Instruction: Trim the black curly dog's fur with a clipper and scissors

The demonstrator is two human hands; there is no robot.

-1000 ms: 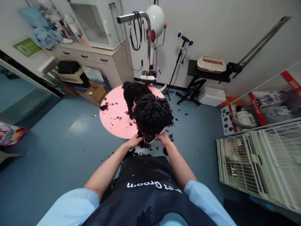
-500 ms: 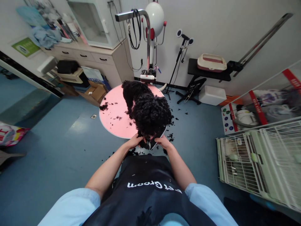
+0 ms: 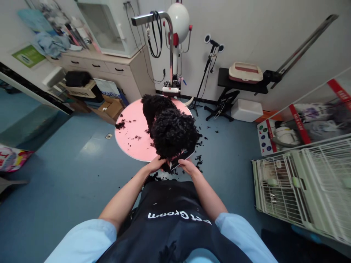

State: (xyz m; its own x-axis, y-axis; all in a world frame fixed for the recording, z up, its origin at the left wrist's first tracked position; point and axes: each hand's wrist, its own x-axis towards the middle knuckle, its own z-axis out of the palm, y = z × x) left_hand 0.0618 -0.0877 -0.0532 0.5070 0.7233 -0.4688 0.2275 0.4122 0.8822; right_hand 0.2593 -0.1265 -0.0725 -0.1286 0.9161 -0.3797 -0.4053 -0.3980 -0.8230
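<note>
A black curly-haired dog (image 3: 171,128) stands on a round pink grooming table (image 3: 131,128), its head toward me. My left hand (image 3: 156,164) is closed on the fur under the dog's muzzle. My right hand (image 3: 188,166) grips a hair clipper (image 3: 179,159) with a white and black body, its blade end lying against the dog's chin fur. Tufts of cut black fur (image 3: 120,125) lie on the table.
A metal grooming arm (image 3: 171,47) with leashes rises behind the table, beside a white dryer on a stand. A cabinet (image 3: 123,69) stands at back left, a black bench with a tray (image 3: 244,75) at back right, a wire cage (image 3: 304,186) at right. Black fur clippings (image 3: 200,159) are scattered on the blue floor.
My right hand has shifted a little left and turned the clipper against the dog's chin. The dog's head has lifted slightly. My left hand stays on the muzzle fur.
</note>
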